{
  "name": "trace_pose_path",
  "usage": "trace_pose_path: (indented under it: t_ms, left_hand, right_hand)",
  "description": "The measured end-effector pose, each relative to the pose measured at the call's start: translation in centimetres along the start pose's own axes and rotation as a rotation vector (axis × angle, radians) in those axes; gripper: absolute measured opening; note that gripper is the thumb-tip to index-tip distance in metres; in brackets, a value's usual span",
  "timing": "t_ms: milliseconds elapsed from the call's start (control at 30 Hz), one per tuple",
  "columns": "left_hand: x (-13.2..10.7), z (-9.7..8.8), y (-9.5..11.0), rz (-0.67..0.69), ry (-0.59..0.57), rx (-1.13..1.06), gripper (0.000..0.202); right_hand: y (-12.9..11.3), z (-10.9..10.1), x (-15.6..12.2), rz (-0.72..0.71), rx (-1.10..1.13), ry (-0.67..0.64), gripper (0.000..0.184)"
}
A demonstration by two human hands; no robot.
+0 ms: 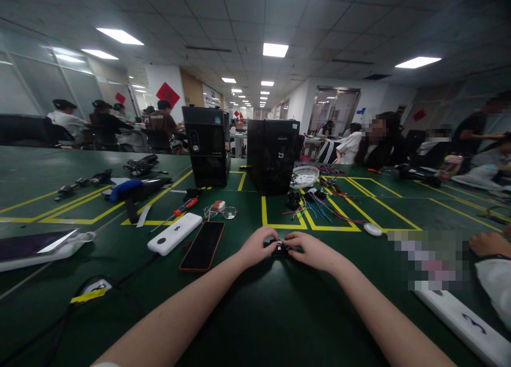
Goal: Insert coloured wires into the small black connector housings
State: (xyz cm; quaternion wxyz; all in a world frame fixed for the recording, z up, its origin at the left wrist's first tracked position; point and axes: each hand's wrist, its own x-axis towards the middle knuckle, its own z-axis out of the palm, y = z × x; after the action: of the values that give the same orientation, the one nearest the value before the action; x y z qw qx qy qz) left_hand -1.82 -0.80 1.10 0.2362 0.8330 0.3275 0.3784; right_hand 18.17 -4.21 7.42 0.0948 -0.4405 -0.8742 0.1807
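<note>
Both of my hands meet over the green table [255, 314], gripping a small black part [280, 249] with a bit of white on top; its exact kind is too small to tell. My left hand [259, 247] has its thumb and fingers closed on the part's left side. From the right, my right hand [305, 248] pinches the other side. To the left of my left hand lies a dark-screened phone [202, 246] with an orange-brown edge. Eyeglasses [221, 211] rest just beyond the phone.
Two black computer towers [206, 148] stand ahead. A white power bank [175, 234] and red-handled screwdriver [186, 207] lie left. Bundled coloured wires [315, 204] and a white basket [304, 176] sit beyond my right hand. Another person's hand [489, 244] is at the right edge.
</note>
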Motion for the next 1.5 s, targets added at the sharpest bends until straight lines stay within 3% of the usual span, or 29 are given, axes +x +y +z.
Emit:
trace_pose_path:
  t_ms: [233, 367, 833, 1067, 1233, 1500]
  left_hand:
    - [0.0, 0.1, 0.0, -0.064, 0.047, -0.053, 0.018]
    - [0.1, 0.0, 0.0, -0.092, -0.006, -0.033, 0.008]
    - [0.5, -0.1, -0.4, -0.073, -0.067, -0.038, 0.009]
    - [0.1, 0.0, -0.1, -0.078, -0.053, -0.071, 0.018]
    - [-0.1, 0.6, -1.0, -0.079, -0.066, 0.004, 0.055]
    - [0.2, 0.7, -1.3, -0.087, -0.027, 0.049, 0.033]
  right_hand:
    - [0.1, 0.1, 0.0, -0.017, 0.003, 0.021, 0.034]
    - [0.2, 0.1, 0.0, -0.018, 0.009, 0.032, 0.034]
    - [0.4, 0.4, 0.3, -0.019, 0.044, 0.039, 0.031]
    - [1.5, 3.1, 1.6, -0.067, -0.029, 0.311, 0.023]
    - [2.0, 4.3, 2.0, -0.133, -0.070, 0.379, 0.023]
    - [0.8, 4.7, 1.8, -0.210, -0.158, 0.491, 0.028]
